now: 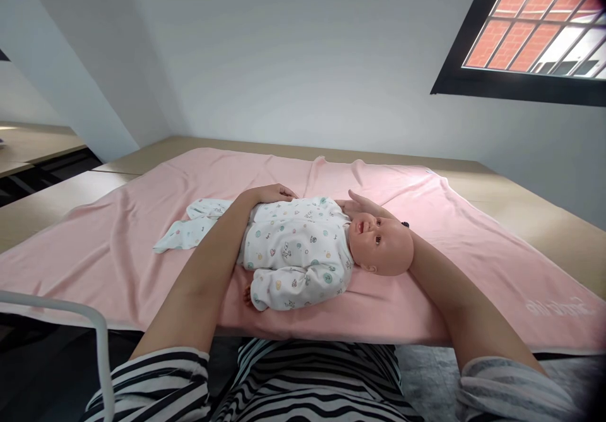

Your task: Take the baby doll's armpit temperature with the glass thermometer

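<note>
Right now my two hands are well apart, one at each end of the baby doll's (303,245) torso. The doll lies on its back on the pink blanket (118,232), which covers most of the wooden table (521,201) in front of me. Its long axis runs left to right across my view, roughly parallel to the near table edge: the bare head (383,245) points to my right, face turned up and a little toward the wall, and the legs in the white printed sleepsuit (293,251) trail off to my left, with the footed ends lying flat and slightly toward the near left.

My left hand (272,193) reaches over the doll's hip area and rests, palm down and fingers loosely spread, on the far side of the suit, touching the fabric rather than gripping anything. My left forearm crosses above the doll's waist. My right hand (362,206) comes in from the right behind the head, with my forearm passing under or just behind it; the fingers lie flat and open at the doll's far shoulder and neck. I think the head is resting against my wrist, but the head hides that contact, so I cannot be sure. Neither hand is closed around anything.

One doll arm in its sleeve lies toward me on the near side. A white metal rail (71,311) stands at the lower left, and a dark-framed window (473,74) sits high on the right wall.
</note>
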